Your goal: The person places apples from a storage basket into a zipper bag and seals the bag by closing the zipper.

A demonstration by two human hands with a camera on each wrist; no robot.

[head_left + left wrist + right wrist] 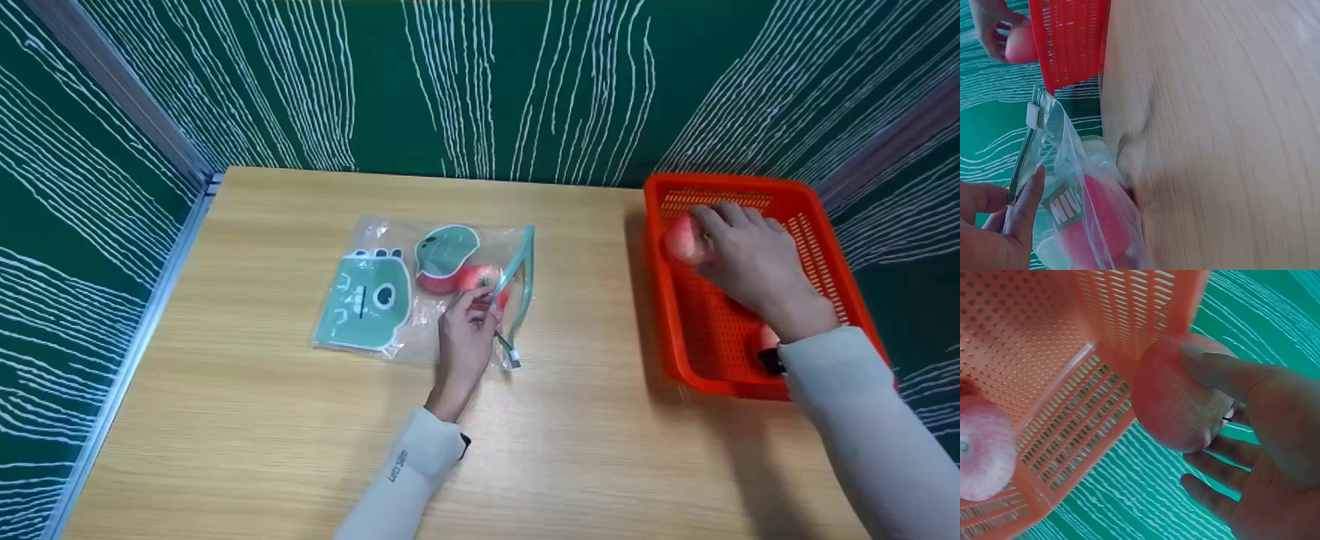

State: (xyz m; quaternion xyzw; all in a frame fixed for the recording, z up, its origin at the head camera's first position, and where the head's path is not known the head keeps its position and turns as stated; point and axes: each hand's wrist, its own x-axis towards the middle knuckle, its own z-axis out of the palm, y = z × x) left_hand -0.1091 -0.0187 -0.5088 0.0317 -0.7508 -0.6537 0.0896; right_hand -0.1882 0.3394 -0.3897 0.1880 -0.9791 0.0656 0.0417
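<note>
My left hand (466, 334) pinches the green zip edge of a clear slider bag (427, 352) printed with green cartoon shapes. Inside the bag, red apples (480, 277) show through the plastic; in the left wrist view the bag's mouth stands partly apart, with a white slider (1032, 116) at one end. My right hand (754, 259) grips a red apple (1176, 394) between thumb and fingers, over the left side of the red basket (660, 300). Another apple (985, 447) lies in the basket, mostly hidden by my right wrist in the head view.
A light wooden table (247, 420) carries the bag in the middle and the basket at the right. Green panels (495, 90) with white wavy lines stand behind the table and at both sides. A metal post (127, 82) rises at the back left corner.
</note>
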